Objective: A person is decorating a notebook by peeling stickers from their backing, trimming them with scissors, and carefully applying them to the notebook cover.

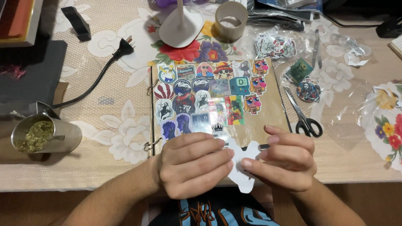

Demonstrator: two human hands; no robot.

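Roughly twenty stickers were already stuck on the album page [274, 106]; a white sticker backing [243, 165] was pinched by left hand [192, 165] and right hand [287, 161], half the page left bare.

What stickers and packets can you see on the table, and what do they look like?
Sticker page: middle of table, brown sheet covered in colourful cartoon stickers.
Sticker backing: white cut-out held between left hand and right hand.
Clear bag: above the page, full of stickers.
Two loose stickers: green square and blue round, above the scissors.
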